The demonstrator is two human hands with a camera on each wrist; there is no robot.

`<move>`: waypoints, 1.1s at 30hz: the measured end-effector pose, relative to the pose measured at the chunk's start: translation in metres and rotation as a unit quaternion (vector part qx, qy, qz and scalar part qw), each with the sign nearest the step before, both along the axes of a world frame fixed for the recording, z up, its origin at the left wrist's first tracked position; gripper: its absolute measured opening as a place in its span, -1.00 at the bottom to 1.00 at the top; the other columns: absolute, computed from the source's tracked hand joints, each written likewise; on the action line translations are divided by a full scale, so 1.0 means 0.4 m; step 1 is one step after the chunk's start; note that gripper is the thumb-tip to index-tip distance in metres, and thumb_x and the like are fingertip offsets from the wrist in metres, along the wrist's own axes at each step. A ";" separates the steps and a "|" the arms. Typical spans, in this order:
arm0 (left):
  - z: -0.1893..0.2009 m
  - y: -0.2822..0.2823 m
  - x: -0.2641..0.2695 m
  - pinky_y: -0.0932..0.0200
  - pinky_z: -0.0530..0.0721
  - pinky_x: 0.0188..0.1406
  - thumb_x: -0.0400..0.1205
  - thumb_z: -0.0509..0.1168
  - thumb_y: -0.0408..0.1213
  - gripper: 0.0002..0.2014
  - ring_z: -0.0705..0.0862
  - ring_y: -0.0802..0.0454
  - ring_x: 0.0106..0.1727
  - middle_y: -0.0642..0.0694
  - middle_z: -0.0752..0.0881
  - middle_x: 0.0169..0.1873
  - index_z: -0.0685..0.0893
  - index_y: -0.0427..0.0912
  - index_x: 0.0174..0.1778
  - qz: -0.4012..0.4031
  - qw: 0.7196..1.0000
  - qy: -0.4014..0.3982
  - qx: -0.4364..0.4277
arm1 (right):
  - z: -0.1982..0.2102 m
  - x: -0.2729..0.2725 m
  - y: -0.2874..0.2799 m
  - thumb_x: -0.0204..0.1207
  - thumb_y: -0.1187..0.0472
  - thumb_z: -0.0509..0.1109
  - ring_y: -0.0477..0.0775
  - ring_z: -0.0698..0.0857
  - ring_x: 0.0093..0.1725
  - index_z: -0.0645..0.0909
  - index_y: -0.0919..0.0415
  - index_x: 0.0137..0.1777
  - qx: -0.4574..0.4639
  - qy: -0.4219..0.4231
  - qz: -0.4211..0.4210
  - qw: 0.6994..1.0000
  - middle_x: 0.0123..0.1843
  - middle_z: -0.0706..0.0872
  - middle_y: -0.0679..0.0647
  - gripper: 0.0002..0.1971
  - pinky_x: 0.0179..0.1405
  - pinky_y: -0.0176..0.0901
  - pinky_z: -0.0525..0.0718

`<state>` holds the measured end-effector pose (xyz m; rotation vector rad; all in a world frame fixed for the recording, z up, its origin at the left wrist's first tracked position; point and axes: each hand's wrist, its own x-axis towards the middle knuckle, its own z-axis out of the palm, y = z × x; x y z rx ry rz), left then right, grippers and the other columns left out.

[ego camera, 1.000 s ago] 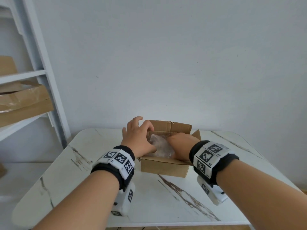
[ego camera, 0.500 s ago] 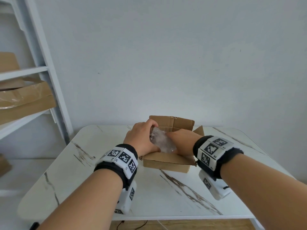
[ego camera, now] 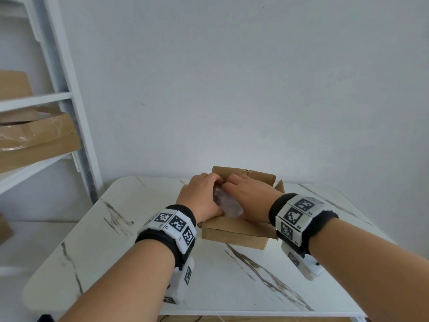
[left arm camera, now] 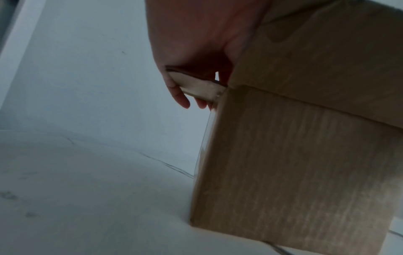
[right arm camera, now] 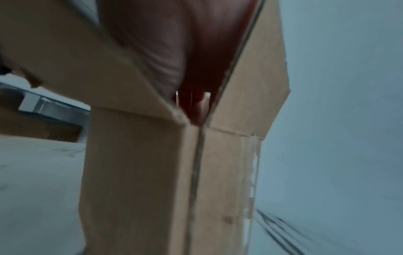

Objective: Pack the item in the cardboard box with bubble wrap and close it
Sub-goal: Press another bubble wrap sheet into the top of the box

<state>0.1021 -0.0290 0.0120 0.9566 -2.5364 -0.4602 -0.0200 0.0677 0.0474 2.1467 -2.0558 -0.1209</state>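
Observation:
A small cardboard box [ego camera: 234,235] stands on the white marble table [ego camera: 130,240] with its back flap [ego camera: 246,176] upright. Clear bubble wrap [ego camera: 228,204] bulges out of the box between my hands. My left hand [ego camera: 199,198] lies over the box's left side. In the left wrist view its fingers [left arm camera: 181,96] curl over the edge of the left flap [left arm camera: 196,86]. My right hand [ego camera: 250,196] lies flat over the right side and presses on the wrap. The right flap [right arm camera: 250,86] stands beside its palm. The item inside is hidden.
A white shelf unit [ego camera: 69,112] stands at the left and holds taped cardboard boxes [ego camera: 34,140]. A plain wall is close behind the table. The near half of the tabletop [ego camera: 232,287] shows bare marble.
Both hands have closed in over the box. The left hand came down from above the left flap onto it, and the wrap now shows only as a narrow strip between the hands.

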 end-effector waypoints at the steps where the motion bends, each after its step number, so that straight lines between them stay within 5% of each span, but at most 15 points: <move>1: -0.001 0.002 0.002 0.00 0.60 0.24 0.28 0.54 -0.08 -0.31 0.53 0.04 0.26 0.07 0.57 0.21 0.47 0.11 0.33 -0.003 1.000 0.005 0.001 | 0.004 0.008 -0.002 0.56 0.11 0.30 0.09 0.51 0.36 0.43 0.11 0.45 0.026 -0.013 0.006 1.000 0.35 0.50 0.07 -0.55 0.33 -0.08 0.55; 4: -0.003 0.007 0.007 0.03 0.58 0.26 0.29 0.55 -0.11 -0.33 0.52 0.06 0.27 0.09 0.56 0.22 0.48 0.13 0.32 -0.010 1.000 0.013 -0.003 | 0.019 0.032 -0.015 0.63 0.09 0.19 0.11 0.51 0.43 0.44 0.08 0.49 0.116 -0.005 -0.005 0.993 0.48 0.47 0.07 -0.58 0.39 -0.01 0.51; 10: 0.001 0.011 0.013 0.09 0.54 0.27 0.36 0.50 -0.19 -0.38 0.49 0.06 0.29 0.08 0.55 0.25 0.48 0.10 0.34 -0.012 1.000 0.008 -0.015 | 0.001 0.024 -0.036 0.65 0.18 0.22 0.02 0.32 0.60 0.36 0.14 0.57 0.152 0.004 -0.004 0.988 0.61 0.37 0.04 -0.52 0.58 -0.10 0.25; 15: -0.001 0.013 0.016 0.09 0.53 0.26 0.40 0.41 -0.29 -0.44 0.49 0.07 0.31 0.10 0.55 0.25 0.48 0.10 0.33 -0.008 1.000 0.018 -0.013 | -0.005 0.021 -0.009 0.57 -0.02 0.25 0.06 0.66 0.22 0.49 0.00 0.30 0.066 -0.051 -0.031 0.996 0.21 0.66 -0.04 -0.67 0.17 0.00 0.66; 18: -0.002 0.016 0.015 0.09 0.55 0.24 0.42 0.40 -0.28 -0.46 0.50 0.05 0.30 0.08 0.55 0.25 0.47 0.08 0.33 0.001 1.000 0.018 -0.021 | 0.023 0.003 0.019 0.44 0.06 0.41 -0.03 0.54 0.14 0.51 0.00 0.23 0.025 -0.058 -0.058 0.996 0.07 0.52 -0.06 -0.64 0.04 -0.22 0.56; 22: -0.004 0.018 0.018 0.13 0.56 0.13 0.40 0.43 -0.25 -0.55 0.50 0.08 0.20 0.10 0.56 0.12 0.51 0.10 0.17 -0.003 0.999 0.020 -0.029 | 0.068 0.005 0.040 0.43 0.32 0.39 -0.13 0.61 -0.12 0.77 0.05 -0.03 0.037 -0.172 -0.107 0.979 -0.21 0.68 -0.18 -0.79 -0.27 -0.48 0.48; 25: 0.001 0.023 0.019 0.20 0.49 -0.01 0.39 0.40 -0.32 -0.70 0.47 0.10 0.07 0.13 0.50 -0.03 0.50 0.10 -0.09 -0.007 0.999 0.014 -0.030 | 0.073 0.019 0.047 0.45 0.40 0.33 -0.09 0.65 -0.16 0.82 0.14 -0.01 0.158 -0.163 -0.131 0.965 -0.14 0.80 -0.02 -0.72 -0.37 -0.43 0.55; 28: 0.002 0.023 0.019 0.21 0.51 0.01 0.37 0.44 -0.29 -0.79 0.47 0.10 0.06 0.12 0.49 -0.04 0.55 0.09 -0.30 -0.007 1.000 0.014 -0.018 | 0.079 0.026 0.037 0.50 0.42 0.27 -0.13 0.58 -0.29 0.79 0.08 0.02 0.213 -0.131 -0.140 0.958 -0.29 0.66 -0.14 -0.68 -0.45 -0.42 0.49; 33: -0.001 0.019 0.019 0.18 0.54 0.08 0.35 0.49 -0.25 -0.87 0.46 0.09 0.14 0.11 0.45 -0.05 0.68 0.06 -0.37 -0.002 1.000 0.002 -0.012 | 0.067 0.020 0.032 0.54 0.42 0.28 -0.23 0.50 -0.42 0.75 0.12 0.18 0.234 -0.139 -0.161 0.949 -0.38 0.56 -0.21 -0.66 -0.74 -0.60 0.46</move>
